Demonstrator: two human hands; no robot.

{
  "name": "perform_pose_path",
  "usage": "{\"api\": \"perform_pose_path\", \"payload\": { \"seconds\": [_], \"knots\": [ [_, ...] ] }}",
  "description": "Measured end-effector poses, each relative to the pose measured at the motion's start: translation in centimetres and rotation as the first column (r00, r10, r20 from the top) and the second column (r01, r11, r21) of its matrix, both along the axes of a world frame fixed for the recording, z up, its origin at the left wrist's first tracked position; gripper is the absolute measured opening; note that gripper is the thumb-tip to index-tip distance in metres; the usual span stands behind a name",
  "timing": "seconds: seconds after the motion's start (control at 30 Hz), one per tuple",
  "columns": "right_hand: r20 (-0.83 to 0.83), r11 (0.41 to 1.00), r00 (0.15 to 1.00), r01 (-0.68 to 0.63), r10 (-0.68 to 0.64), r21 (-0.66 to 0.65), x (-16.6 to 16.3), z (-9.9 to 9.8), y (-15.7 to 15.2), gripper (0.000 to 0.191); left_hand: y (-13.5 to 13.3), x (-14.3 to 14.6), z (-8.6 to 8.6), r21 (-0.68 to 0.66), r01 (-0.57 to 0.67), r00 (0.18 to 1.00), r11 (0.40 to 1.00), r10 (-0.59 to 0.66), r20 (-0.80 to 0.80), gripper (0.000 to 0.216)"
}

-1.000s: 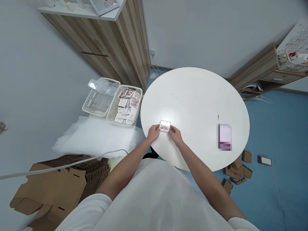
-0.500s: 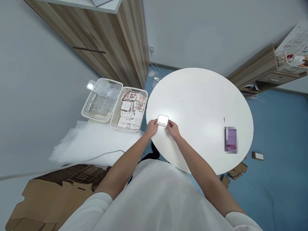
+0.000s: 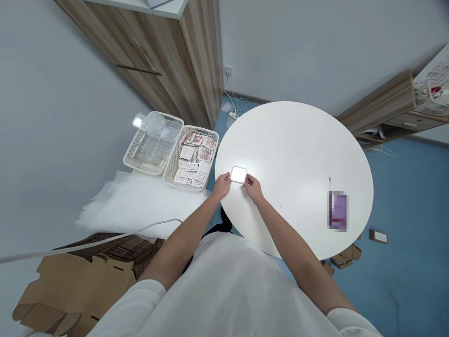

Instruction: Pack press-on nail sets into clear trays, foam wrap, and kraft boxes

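A small clear plastic case (image 3: 238, 174) lies on the near left part of the round white table (image 3: 298, 154), glaring in the light. My left hand (image 3: 222, 186) pinches its left edge. Its right edge is pinched by my right hand (image 3: 252, 187). Both hands' fingers are closed on the case, and what is inside it is washed out by the glare.
Two white baskets stand left of the table: one (image 3: 153, 142) with clear plastic cases, one (image 3: 192, 157) with printed cards. White foam sheets (image 3: 140, 203) and flat cardboard boxes (image 3: 80, 276) lie nearer me. A blurred purple item (image 3: 338, 210) sits on the table's right. Small boxes (image 3: 345, 256) litter the blue floor.
The case and both hands have shifted slightly up and left on the table as my head moved. The case now shows only white glare where its contents showed before.
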State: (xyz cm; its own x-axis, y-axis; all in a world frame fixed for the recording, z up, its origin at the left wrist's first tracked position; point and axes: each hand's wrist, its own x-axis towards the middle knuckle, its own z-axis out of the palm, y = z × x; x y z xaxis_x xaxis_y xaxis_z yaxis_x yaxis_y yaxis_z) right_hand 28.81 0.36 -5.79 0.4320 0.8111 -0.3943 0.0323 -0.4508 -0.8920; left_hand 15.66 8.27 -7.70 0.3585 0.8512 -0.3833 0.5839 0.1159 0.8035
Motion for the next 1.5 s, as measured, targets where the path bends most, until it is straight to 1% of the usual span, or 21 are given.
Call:
{"api": "perform_pose_path", "payload": {
  "seconds": [0.17, 0.27, 0.33, 0.4, 0.47, 0.53, 0.57, 0.6, 0.67, 0.7, 0.77, 0.87, 0.93, 0.97, 1.03, 1.13, 1.23, 1.3, 1.33, 1.4, 1.5],
  "knots": [
    [0.03, 0.999, 0.999, 0.022, -0.021, -0.041, 0.2, -0.4, 0.0, 0.04, 0.0, 0.0, 0.0, -0.017, -0.012, 1.0, 1.0, 0.012, 0.022, 0.042],
    [0.101, 0.995, 0.993, 0.07, -0.063, -0.065, 0.1, -0.2, -0.7, 0.05, -0.5, -0.4, 0.3, -0.01, -0.02, 0.999, 1.0, 0.02, 0.043, 0.045],
    [0.192, 0.994, 0.976, 0.109, -0.102, -0.027, -0.3, 0.3, -1.3, 0.053, -1.3, -1.0, 0.5, 0.038, -0.041, 0.997, 0.998, 0.038, 0.061, 0.045],
    [0.263, 0.995, 0.96, 0.083, -0.095, 0.054, -1.1, 0.9, -1.8, 0.051, -2.7, -2.1, 0.8, 0.136, -0.077, 0.996, 0.988, 0.068, 0.065, 0.04],
    [0.277, 0.992, 0.961, -0.028, -0.008, 0.125, -2.1, 1.4, -2.2, 0.044, -4.4, -3.6, 1.0, 0.254, -0.109, 0.994, 0.961, 0.106, 0.026, 0.034],
    [0.252, 0.967, 0.955, -0.201, 0.159, 0.155, -3.5, 1.4, -2.4, 0.034, -6.4, -5.5, 1.1, 0.348, -0.124, 0.984, 0.929, 0.161, -0.08, 0.029],
    [0.233, 0.941, 0.936, -0.303, 0.264, 0.151, -4.3, 1.2, -2.5, 0.031, -7.4, -6.7, 1.1, 0.379, -0.131, 0.968, 0.916, 0.201, -0.151, 0.027],
    [0.217, 0.904, 0.903, -0.405, 0.371, 0.138, -5.2, 0.9, -2.5, 0.028, -8.3, -7.9, 1.1, 0.397, -0.136, 0.943, 0.908, 0.242, -0.229, 0.026],
    [0.209, 0.805, 0.803, -0.585, 0.558, 0.097, -7.2, 0.1, -2.4, 0.027, -9.9, -10.4, 1.2, 0.409, -0.153, 0.87, 0.9, 0.319, -0.376, 0.025],
    [0.221, 0.753, 0.746, -0.655, 0.628, 0.071, -8.2, -0.2, -2.4, 0.028, -10.5, -11.7, 1.2, 0.411, -0.164, 0.831, 0.897, 0.35, -0.432, 0.027],
    [0.272, 0.662, 0.64, -0.749, 0.719, 0.013, -10.2, -0.8, -2.2, 0.032, -11.0, -14.4, 1.4, 0.426, -0.185, 0.768, 0.886, 0.401, -0.5, 0.033],
    [0.339, 0.572, 0.525, -0.819, 0.781, -0.051, -12.8, -1.2, -1.7, 0.034, -10.5, -18.0, 1.6, 0.457, -0.237, 0.69, 0.857, 0.48, -0.542, 0.041],
    [0.357, 0.536, 0.483, -0.842, 0.8, -0.062, -14.2, -1.3, -1.2, 0.034, -9.5, -20.0, 1.4, 0.441, -0.285, 0.653, 0.851, 0.509, -0.561, 0.044],
    [0.363, 0.526, 0.471, -0.848, 0.804, -0.065, -14.8, -1.4, -0.9, 0.034, -8.9, -20.8, 1.2, 0.424, -0.298, 0.649, 0.855, 0.508, -0.567, 0.044],
    [0.385, 0.517, 0.454, -0.853, 0.804, -0.072, -16.2, -1.7, -0.2, 0.034, -7.7, -22.2, 0.5, 0.394, -0.298, 0.667, 0.87, 0.484, -0.566, 0.046],
    [0.448, 0.531, 0.448, -0.844, 0.774, -0.074, -18.6, -2.7, 1.5, 0.037, -6.2, -23.5, -0.7, 0.368, -0.263, 0.713, 0.892, 0.437, -0.548, 0.047],
    [0.536, 0.549, 0.43, -0.832, 0.726, -0.076, -21.2, -4.2, 4.0, 0.041, -5.4, -24.4, -1.7, 0.34, -0.228, 0.752, 0.912, 0.387, -0.534, 0.043],
    [0.594, 0.554, 0.399, -0.827, 0.699, -0.097, -22.7, -5.0, 5.8, 0.044, -5.3, -24.9, -1.9, 0.339, -0.218, 0.761, 0.915, 0.377, -0.528, 0.037],
    [0.621, 0.557, 0.377, -0.822, 0.688, -0.118, -23.3, -5.3, 6.6, 0.044, -5.3, -25.1, -1.8, 0.337, -0.218, 0.762, 0.916, 0.375, -0.527, 0.033],
    [0.656, 0.542, 0.3, -0.816, 0.692, -0.199, -24.0, -5.6, 7.9, 0.039, -5.3, -25.5, -1.6, 0.329, -0.215, 0.773, 0.92, 0.366, -0.518, 0.027],
    [0.666, 0.485, 0.153, -0.802, 0.73, -0.348, -24.4, -5.4, 8.7, 0.028, -5.2, -26.0, -1.1, 0.305, -0.211, 0.791, 0.929, 0.345, -0.505, 0.025]
  ]
}}
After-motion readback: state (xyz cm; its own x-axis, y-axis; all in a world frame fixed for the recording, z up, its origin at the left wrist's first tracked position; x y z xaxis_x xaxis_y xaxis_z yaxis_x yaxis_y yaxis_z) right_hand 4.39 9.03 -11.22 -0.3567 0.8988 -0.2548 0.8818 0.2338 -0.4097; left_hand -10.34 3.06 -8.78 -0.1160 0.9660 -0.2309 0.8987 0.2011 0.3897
